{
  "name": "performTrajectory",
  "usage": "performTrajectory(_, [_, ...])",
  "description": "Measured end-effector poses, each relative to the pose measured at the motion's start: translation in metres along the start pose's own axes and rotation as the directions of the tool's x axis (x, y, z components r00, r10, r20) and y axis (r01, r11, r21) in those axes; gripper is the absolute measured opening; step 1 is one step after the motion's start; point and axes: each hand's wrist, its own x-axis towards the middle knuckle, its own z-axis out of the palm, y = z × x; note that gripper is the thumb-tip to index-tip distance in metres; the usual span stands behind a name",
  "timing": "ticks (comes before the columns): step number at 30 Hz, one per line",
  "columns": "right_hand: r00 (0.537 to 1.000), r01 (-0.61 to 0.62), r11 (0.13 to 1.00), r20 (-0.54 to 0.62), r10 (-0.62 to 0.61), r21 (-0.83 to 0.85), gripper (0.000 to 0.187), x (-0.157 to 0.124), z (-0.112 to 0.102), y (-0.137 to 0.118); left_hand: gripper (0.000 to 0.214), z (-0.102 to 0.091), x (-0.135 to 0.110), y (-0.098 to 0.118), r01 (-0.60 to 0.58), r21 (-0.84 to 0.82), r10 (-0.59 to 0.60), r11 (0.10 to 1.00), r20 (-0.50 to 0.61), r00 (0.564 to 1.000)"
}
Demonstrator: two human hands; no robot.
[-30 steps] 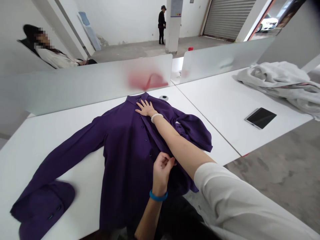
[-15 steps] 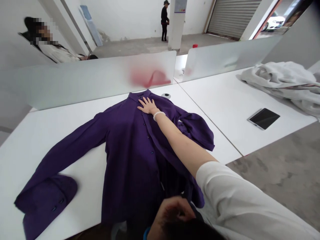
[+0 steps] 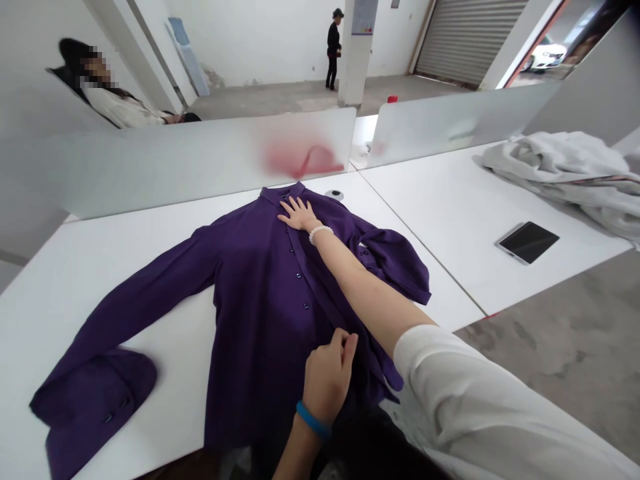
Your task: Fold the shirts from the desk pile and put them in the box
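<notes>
Purple button-front shirt [image 3: 260, 320] lying face up, sleeves spread, on a white table [image 3: 175, 320]. Right hand [image 3: 300, 215] spread flat just below the collar; left hand [image 3: 329, 377] with fingers curled together at the placket, any pinch on the cloth indiscernible. Beyond: frosted divider [image 3: 175, 167]. On the adjoining table: tablet [image 3: 527, 242], crumpled pale-grey cloth [image 3: 555, 170]. Background: concrete floor [image 3: 550, 353], roller shutter [image 3: 470, 40], standing person [image 3: 333, 47].
</notes>
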Motion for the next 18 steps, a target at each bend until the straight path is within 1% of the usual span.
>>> performTrajectory(2, [1.0,0.002,1.0,0.001,-0.002,-0.002,0.068,-0.001,-0.001,0.0,0.037,0.004,0.004,-0.003,0.068,-0.173,-0.074,0.983,-0.029,0.997])
performTrajectory(4, [1.0,0.004,1.0,-0.004,-0.004,-0.003,0.067,-0.001,-0.001,0.0,0.039,0.005,0.007,-0.007,0.081,-0.34,-0.099,0.937,-0.037,0.994])
performTrajectory(5, [1.0,0.003,1.0,-0.008,-0.003,-0.002,0.067,-0.001,-0.001,0.0,0.04,0.006,0.009,-0.009,0.074,-0.389,-0.1,0.918,-0.047,0.994])
performTrajectory(7, [1.0,0.003,1.0,-0.011,-0.003,0.003,0.067,-0.001,-0.001,0.0,0.036,0.005,0.009,-0.01,0.038,-0.425,-0.083,0.904,-0.086,0.993])
performTrajectory(10, [1.0,0.002,1.0,-0.011,-0.002,0.006,0.067,-0.001,-0.001,0.0,0.028,0.003,0.005,-0.009,-0.04,-0.467,-0.054,0.883,-0.186,0.981])
performTrajectory(12, [1.0,0.003,1.0,-0.011,-0.003,0.003,0.067,-0.001,-0.001,-0.001,0.025,0.0,-0.001,-0.008,-0.066,-0.553,-0.091,0.83,-0.251,0.964])
performTrajectory(13, [1.0,0.003,1.0,-0.013,-0.003,0.001,0.066,-0.001,0.0,-0.001,0.023,-0.001,-0.004,-0.008,-0.068,-0.625,-0.135,0.778,-0.272,0.953])
performTrajectory(14, [1.0,0.004,1.0,-0.014,-0.004,0.0,0.066,-0.001,0.0,0.0,0.022,-0.003,-0.007,-0.01,-0.06,-0.709,-0.194,0.702,-0.272,0.943])
performTrajectory(15, [1.0,0.005,1.0,-0.016,-0.005,0.0,0.066,-0.001,0.0,0.0,0.025,-0.004,-0.01,-0.012,-0.044,-0.793,-0.255,0.607,-0.247,0.935])
performTrajectory(17, [1.0,0.005,1.0,-0.015,-0.005,0.003,0.066,-0.001,0.0,0.0,0.039,-0.005,-0.016,-0.019,0.004,-0.908,-0.345,0.418,-0.155,0.926])
performTrajectory(18, [1.0,0.004,1.0,-0.015,-0.004,0.004,0.066,-0.001,0.0,0.0,0.046,-0.005,-0.019,-0.023,0.038,-0.933,-0.368,0.359,-0.104,0.924])
